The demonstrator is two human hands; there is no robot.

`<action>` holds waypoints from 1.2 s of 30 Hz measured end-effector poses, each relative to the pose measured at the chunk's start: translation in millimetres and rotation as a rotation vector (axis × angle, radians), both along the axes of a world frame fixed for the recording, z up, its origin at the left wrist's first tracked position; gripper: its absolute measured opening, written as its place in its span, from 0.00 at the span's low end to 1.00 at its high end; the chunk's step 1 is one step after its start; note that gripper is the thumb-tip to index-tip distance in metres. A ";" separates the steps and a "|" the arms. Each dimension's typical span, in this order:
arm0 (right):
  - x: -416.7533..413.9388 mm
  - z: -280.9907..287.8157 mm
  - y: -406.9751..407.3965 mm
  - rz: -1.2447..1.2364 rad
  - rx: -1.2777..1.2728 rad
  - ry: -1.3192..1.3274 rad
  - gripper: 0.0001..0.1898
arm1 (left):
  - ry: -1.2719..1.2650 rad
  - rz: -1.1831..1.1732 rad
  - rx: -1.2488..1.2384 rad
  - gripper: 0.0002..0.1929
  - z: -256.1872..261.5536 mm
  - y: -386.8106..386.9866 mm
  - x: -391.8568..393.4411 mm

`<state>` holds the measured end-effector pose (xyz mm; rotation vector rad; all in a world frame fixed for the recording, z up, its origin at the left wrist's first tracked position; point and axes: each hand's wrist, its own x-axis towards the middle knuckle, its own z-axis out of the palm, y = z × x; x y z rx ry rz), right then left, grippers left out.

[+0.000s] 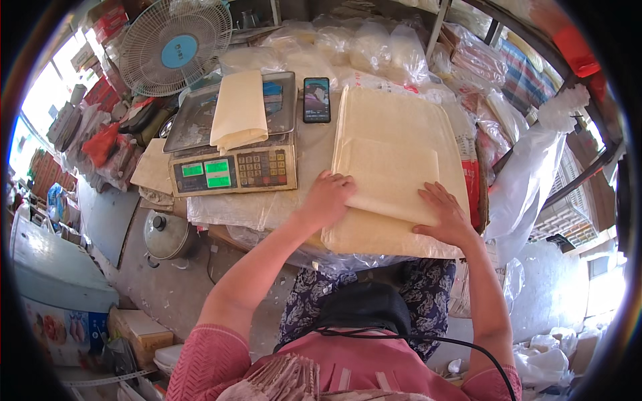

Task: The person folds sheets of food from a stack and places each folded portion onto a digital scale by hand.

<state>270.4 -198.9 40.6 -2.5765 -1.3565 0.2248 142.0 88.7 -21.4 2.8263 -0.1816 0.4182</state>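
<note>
A stack of thin cream-coloured sheets lies before me, with a smaller folded sheet on top. My left hand rests at the folded sheet's left lower corner, its fingers curled; whether they pinch the edge is unclear. Spread flat, my right hand presses on the sheets near the right lower edge, its fingers apart. To the left stands a digital scale with a lit green display and a metal pan. Another folded cream sheet lies on that pan.
A phone lies between scale and stack. Filled clear plastic bags crowd the far side, beside an electric fan. A plastic bag hangs at the right. A lidded pot stands low at the left.
</note>
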 end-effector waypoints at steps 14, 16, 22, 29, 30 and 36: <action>46.2 -34.0 0.8 -0.643 0.278 0.089 0.24 | -0.088 0.518 -0.405 0.26 24.9 -17.7 41.7; 46.2 -39.7 3.8 -0.622 0.288 0.035 0.24 | -0.107 0.481 -0.160 0.30 22.1 -21.6 49.4; 39.9 -21.4 8.2 -0.590 0.177 -0.024 0.22 | 0.107 0.279 -0.065 0.37 -3.6 -30.0 55.9; 24.1 -41.3 23.7 -0.172 0.057 -0.267 0.27 | 0.016 0.286 -0.065 0.35 -13.0 -32.3 52.3; 23.1 -49.8 23.5 -0.171 0.138 -0.242 0.26 | 0.005 0.289 -0.070 0.35 -11.7 -32.8 51.9; 15.9 -38.6 22.7 -0.234 0.064 -0.254 0.24 | -0.064 0.386 -0.267 0.34 -4.3 -39.2 54.2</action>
